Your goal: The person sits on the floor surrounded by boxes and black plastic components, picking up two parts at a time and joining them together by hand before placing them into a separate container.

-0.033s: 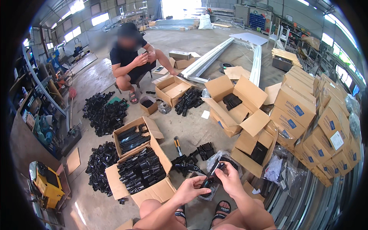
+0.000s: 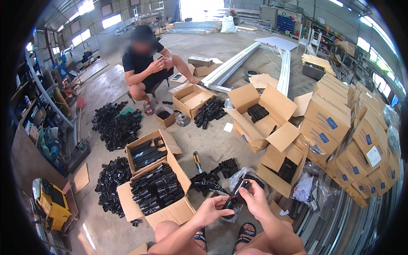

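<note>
Low in the head view, my left hand (image 2: 213,210) grips a small black part (image 2: 230,202) with its fingers and thumb. My right hand (image 2: 254,195) pinches the upper end of the same part, near a short shiny piece; the exact kind is too small to make out. Both hands are over a small container with clear plastic (image 2: 231,219), partly hidden beneath them. Behind my right hand lies a clear plastic bag (image 2: 243,173). Just beyond my hands, loose black parts (image 2: 208,182) lie on the floor with an orange-handled tool (image 2: 196,162).
To my left, an open carton (image 2: 183,209) holds rows of black parts, with heaps of black parts (image 2: 114,187) beside it. Open cartons (image 2: 278,100) and stacked closed boxes (image 2: 327,117) stand right. A co-worker (image 2: 142,63) sits across. Long metal profiles (image 2: 323,229) lie at lower right.
</note>
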### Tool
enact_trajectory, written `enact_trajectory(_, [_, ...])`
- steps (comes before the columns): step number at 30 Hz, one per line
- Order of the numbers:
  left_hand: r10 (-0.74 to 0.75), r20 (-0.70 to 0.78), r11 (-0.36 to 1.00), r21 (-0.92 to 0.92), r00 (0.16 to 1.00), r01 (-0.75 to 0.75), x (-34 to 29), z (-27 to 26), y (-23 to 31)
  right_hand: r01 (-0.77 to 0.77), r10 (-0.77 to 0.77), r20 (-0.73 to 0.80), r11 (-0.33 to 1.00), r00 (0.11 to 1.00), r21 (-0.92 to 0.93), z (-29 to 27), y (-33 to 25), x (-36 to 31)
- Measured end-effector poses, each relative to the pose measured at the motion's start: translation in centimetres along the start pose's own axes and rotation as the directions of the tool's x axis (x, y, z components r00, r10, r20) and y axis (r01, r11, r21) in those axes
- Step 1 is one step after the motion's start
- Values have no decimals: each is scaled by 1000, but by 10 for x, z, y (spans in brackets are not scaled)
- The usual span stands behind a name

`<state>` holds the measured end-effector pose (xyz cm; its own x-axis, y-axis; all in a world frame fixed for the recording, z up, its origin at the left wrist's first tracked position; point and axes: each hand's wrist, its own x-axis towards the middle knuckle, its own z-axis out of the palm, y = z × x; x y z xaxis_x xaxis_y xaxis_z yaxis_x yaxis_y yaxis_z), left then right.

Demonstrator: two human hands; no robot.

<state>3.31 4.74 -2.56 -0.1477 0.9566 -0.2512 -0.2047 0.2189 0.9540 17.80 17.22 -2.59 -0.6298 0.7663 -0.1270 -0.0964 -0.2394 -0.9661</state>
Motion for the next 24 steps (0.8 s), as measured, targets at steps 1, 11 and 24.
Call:
enact_trajectory(1, [-11,9,1000,23,1000,11,-1,1,4,9,-9,-9,1000,1000,4,-1,0,0])
enact_trajectory(11, [-48,-61,990,127,997,55,-7,7,15,80,-88,-57,987,994,-138,5,7,1])
enact_trajectory(24, [-54,-17,997,59,998,55,-1,-7,11,18,-10,65,991,998,-130,2,5,2])
